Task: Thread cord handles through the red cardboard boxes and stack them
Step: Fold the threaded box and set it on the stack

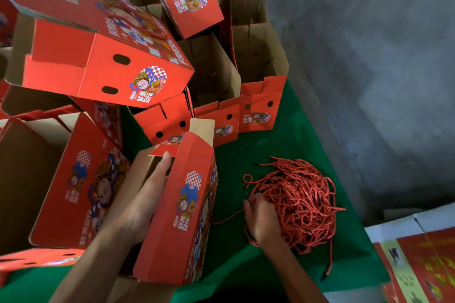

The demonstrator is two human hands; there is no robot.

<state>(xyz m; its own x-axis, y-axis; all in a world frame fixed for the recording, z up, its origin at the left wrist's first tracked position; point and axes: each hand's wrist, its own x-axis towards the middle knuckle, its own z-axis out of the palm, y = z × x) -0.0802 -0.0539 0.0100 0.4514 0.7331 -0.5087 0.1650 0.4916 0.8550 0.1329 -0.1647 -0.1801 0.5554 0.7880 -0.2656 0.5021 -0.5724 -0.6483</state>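
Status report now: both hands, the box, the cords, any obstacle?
Left hand holds open red box. Right hand picking in red cord pile; grip unclear. Cords tangled. Stacked boxes lean close behind.

You are looking down at a worktop (307,140) covered in green cloth, its far edge running diagonally toward the lower right. Beyond that edge lies a grey concrete floor (369,56), mottled and scuffed, with darker patches and faint seams. The light is dim and even, with soft shadow along the worktop's edge. At the lower right, a stack of flat printed sheets (418,265), red and yellow with white margins, sits beside the worktop.
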